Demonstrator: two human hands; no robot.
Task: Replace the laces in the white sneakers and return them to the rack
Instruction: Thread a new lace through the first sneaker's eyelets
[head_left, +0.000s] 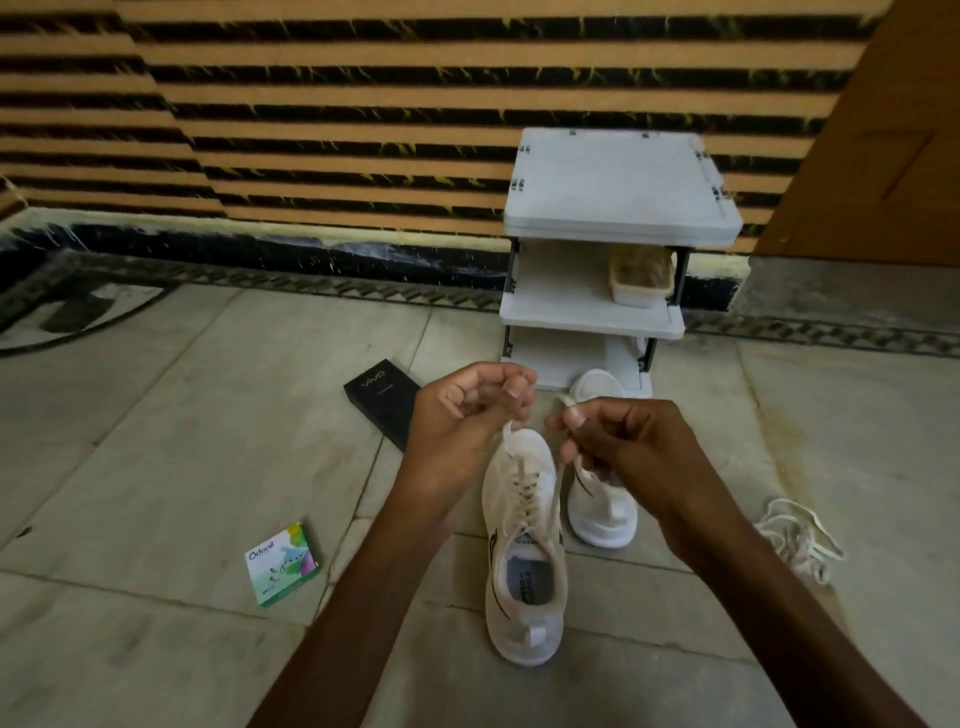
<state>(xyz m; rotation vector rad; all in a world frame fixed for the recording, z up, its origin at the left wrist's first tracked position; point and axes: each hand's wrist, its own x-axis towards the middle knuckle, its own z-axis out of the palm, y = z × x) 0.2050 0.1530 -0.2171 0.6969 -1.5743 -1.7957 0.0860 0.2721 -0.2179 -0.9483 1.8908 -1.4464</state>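
Observation:
A white sneaker (524, 551) stands on the floor in the middle, toe pointing away, with a lace (519, 493) threaded through its eyelets. My left hand (467, 415) pinches one lace end above the toe. My right hand (618, 441) pinches the other lace end, whose tip sticks up near my thumb. The second white sneaker (602, 514) lies just right of the first, partly hidden by my right hand. A loose pile of white laces (795, 540) lies on the floor at the right. The white shoe rack (587, 312) stands against the wall behind the sneakers.
A black phone box (384, 400) lies on the floor left of my left hand. A small green Odonil packet (283, 564) lies further left and nearer. A basket (641, 278) sits on the rack's middle shelf. A wooden door (872, 130) is at the right.

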